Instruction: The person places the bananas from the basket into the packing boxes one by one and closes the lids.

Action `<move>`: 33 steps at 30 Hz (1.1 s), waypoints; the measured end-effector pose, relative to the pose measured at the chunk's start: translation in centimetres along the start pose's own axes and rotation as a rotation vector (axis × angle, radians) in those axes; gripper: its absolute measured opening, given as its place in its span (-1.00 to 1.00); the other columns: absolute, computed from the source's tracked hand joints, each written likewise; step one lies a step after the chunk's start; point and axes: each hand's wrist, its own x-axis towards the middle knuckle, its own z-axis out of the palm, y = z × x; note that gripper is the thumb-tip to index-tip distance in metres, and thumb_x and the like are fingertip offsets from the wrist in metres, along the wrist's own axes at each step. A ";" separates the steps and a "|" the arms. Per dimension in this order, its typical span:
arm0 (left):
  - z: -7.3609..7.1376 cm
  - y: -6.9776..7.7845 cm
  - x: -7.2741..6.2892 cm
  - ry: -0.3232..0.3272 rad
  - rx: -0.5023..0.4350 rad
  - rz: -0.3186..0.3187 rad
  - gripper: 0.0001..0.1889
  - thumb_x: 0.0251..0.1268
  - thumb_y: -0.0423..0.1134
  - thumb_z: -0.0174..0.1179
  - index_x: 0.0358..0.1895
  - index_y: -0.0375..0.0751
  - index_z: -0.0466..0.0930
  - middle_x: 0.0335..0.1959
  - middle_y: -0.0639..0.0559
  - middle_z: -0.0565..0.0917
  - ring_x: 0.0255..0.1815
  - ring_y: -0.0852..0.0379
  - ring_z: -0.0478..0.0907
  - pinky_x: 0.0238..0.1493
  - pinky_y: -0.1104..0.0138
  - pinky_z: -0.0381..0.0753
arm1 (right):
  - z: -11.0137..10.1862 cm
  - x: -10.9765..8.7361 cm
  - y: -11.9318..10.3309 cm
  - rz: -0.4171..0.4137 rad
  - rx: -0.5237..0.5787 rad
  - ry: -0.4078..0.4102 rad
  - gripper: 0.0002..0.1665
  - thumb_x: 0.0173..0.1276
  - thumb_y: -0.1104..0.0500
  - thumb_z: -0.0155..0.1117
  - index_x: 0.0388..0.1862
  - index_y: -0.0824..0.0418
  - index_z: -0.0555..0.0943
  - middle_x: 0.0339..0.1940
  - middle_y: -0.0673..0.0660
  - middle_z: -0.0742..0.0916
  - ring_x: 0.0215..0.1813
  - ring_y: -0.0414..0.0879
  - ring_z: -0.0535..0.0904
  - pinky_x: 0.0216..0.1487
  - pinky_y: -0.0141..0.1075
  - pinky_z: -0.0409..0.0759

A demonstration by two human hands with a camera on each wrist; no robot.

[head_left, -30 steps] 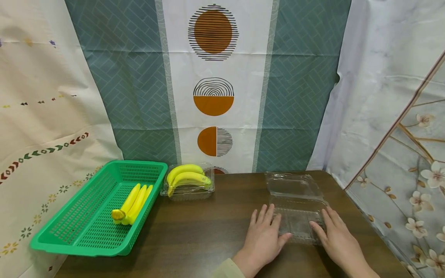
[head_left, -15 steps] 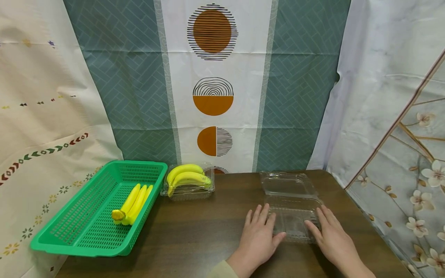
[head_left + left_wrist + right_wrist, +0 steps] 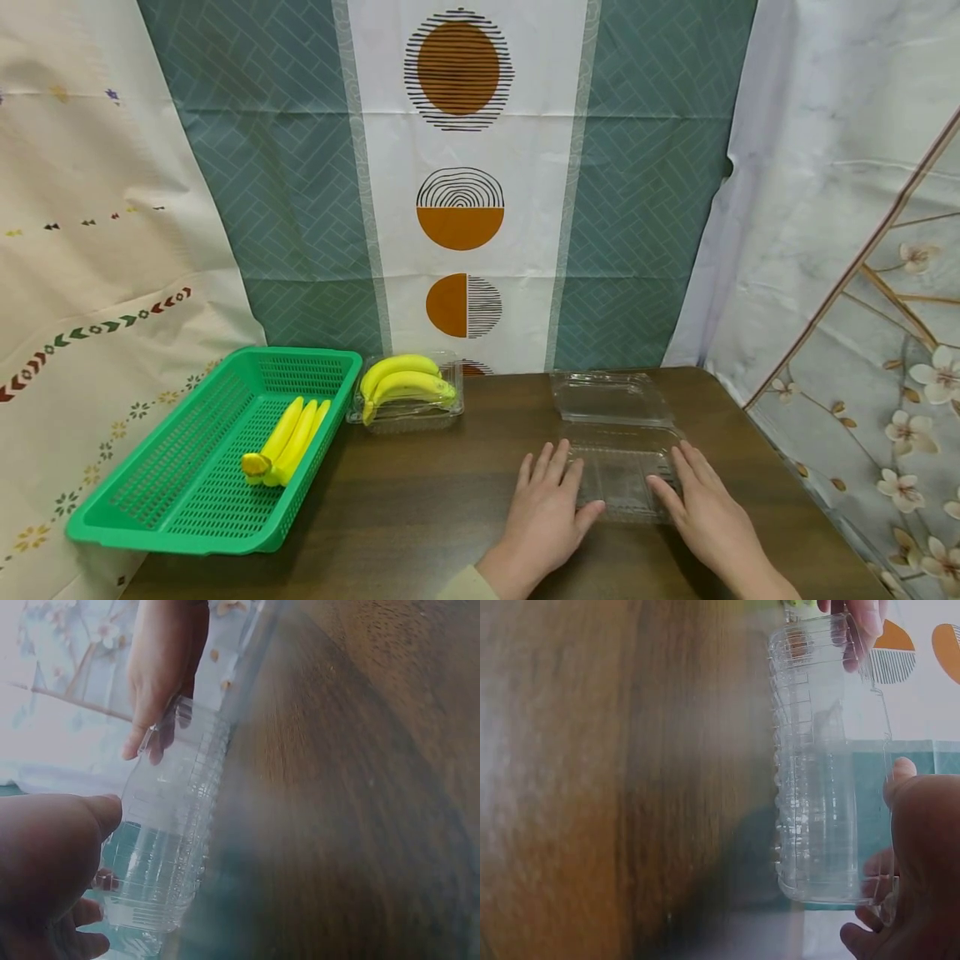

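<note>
Left of the hands (image 3: 542,517) (image 3: 707,518), straight-fingered against a clear container (image 3: 618,482): boxed bananas (image 3: 408,383) beside a green basket (image 3: 213,467).

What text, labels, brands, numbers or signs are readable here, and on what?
None readable.
Open clear plastic clamshell box: no print visible; any moulded marks too small to read.
Green perforated plastic basket: no lettering visible.
White-and-teal fabric backdrop: orange and black circle patterns, no words or numbers.

A clear plastic container (image 3: 617,483) with ribbed walls lies open on the brown table (image 3: 420,500), its lid (image 3: 611,398) tipped back on the far side. The left hand (image 3: 543,512) and right hand (image 3: 703,508) touch its opposite ends, fingers extended.
</note>
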 end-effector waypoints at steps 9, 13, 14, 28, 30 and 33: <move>-0.5 -1.0 -0.8 -0.006 -0.052 -0.016 -0.30 0.74 0.28 0.05 0.62 -0.15 0.51 0.75 -0.20 0.27 0.74 -0.22 0.22 0.63 -0.25 0.26 | 0.7 0.2 -0.9 -0.033 0.014 0.000 0.08 0.76 -0.36 0.07 0.71 0.54 0.21 0.73 0.60 0.19 0.67 0.60 0.13 0.39 0.57 0.34; -0.5 -1.4 -1.1 0.009 -0.054 -0.012 -0.31 0.74 0.25 0.09 0.60 -0.18 0.52 0.73 -0.23 0.29 0.73 -0.25 0.24 0.62 -0.27 0.27 | 1.0 0.3 -1.3 -0.045 0.019 0.000 0.06 0.76 -0.33 0.09 0.70 0.55 0.22 0.73 0.58 0.19 0.67 0.60 0.14 0.39 0.56 0.36; -0.6 -1.5 -1.2 0.015 -0.051 -0.011 -0.31 0.73 0.24 0.10 0.60 -0.18 0.53 0.73 -0.24 0.30 0.72 -0.26 0.25 0.61 -0.27 0.28 | 1.1 0.3 -1.4 -0.050 0.020 0.004 0.05 0.76 -0.33 0.10 0.70 0.55 0.23 0.73 0.58 0.20 0.67 0.59 0.15 0.38 0.56 0.36; -1.5 -3.0 -1.8 0.021 -0.082 -0.037 -0.32 0.71 0.20 0.17 0.59 -0.22 0.53 0.71 -0.27 0.32 0.72 -0.30 0.25 0.60 -0.32 0.25 | 1.7 0.9 -2.8 -0.071 0.047 0.003 0.03 0.75 -0.33 0.11 0.72 0.48 0.24 0.76 0.51 0.21 0.71 0.53 0.14 0.39 0.52 0.41; -1.6 -3.2 -2.0 0.023 -0.079 -0.038 -0.32 0.72 0.22 0.16 0.59 -0.22 0.53 0.71 -0.27 0.32 0.72 -0.29 0.24 0.61 -0.32 0.25 | 1.9 0.9 -2.9 -0.078 0.049 0.007 0.01 0.76 -0.31 0.11 0.72 0.48 0.25 0.76 0.50 0.22 0.71 0.51 0.14 0.39 0.51 0.41; -1.7 -3.6 -2.2 0.030 -0.077 -0.045 -0.31 0.71 0.23 0.16 0.59 -0.21 0.53 0.71 -0.26 0.33 0.72 -0.29 0.25 0.61 -0.31 0.25 | 2.0 1.1 -3.2 -0.096 0.048 0.014 -0.01 0.76 -0.30 0.12 0.73 0.46 0.26 0.77 0.48 0.23 0.72 0.48 0.16 0.39 0.50 0.43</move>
